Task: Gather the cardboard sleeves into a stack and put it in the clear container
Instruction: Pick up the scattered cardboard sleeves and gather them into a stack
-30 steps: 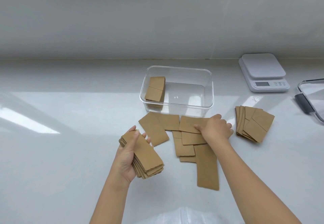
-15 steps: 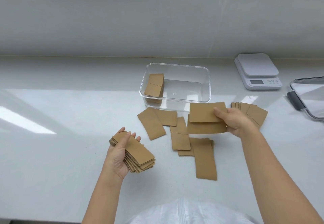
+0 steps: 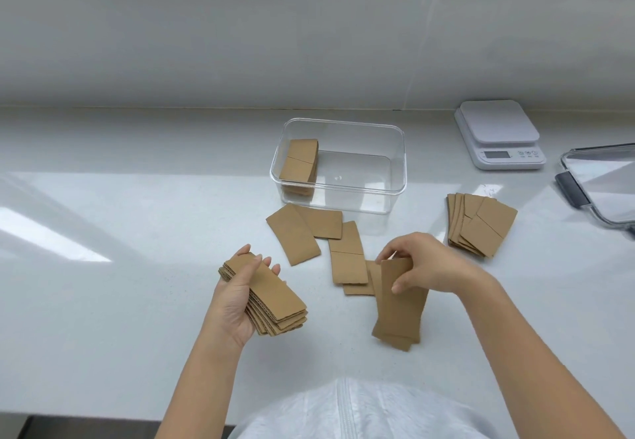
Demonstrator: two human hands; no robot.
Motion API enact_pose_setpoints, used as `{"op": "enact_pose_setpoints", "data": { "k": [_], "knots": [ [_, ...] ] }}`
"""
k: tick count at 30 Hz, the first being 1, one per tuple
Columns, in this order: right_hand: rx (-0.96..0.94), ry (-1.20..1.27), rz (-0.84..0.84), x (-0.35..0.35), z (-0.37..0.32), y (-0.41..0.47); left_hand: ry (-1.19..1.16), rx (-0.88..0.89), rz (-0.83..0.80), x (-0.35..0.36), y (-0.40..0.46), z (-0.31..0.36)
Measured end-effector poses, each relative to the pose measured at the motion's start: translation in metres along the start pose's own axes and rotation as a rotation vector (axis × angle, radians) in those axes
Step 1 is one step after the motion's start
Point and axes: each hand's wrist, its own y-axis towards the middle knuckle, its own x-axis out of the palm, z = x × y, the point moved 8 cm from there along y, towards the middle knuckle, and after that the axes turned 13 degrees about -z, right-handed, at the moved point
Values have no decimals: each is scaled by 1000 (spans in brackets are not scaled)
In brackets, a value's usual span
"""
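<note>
Cardboard sleeves (image 3: 398,304) hang from the right hand (image 3: 424,265) (fingers pinching).

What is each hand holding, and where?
Left hand: sleeve stack, cradled from beneath at its far end. Right hand: few sleeves, pinched at their top end.

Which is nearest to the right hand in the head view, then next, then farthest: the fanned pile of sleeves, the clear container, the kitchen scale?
From the right hand:
1. Fanned pile of sleeves, just to its right on the counter.
2. Clear container, behind and slightly left.
3. Kitchen scale, far back right by the wall.
</note>
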Motion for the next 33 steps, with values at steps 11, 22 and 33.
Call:
{"op": "enact_pose_setpoints", "data": {
  "k": [11, 22, 33],
  "knots": [
    [34, -123, 111, 21, 20, 22, 8, -22, -7, 1, -4, -11],
    [161, -351, 183, 12, 19, 23, 1, -12, -17, -3, -7, -11],
    [95, -60, 157, 8, 20, 16, 8, 3, -21, -1, -7, -11]
  ]
}}
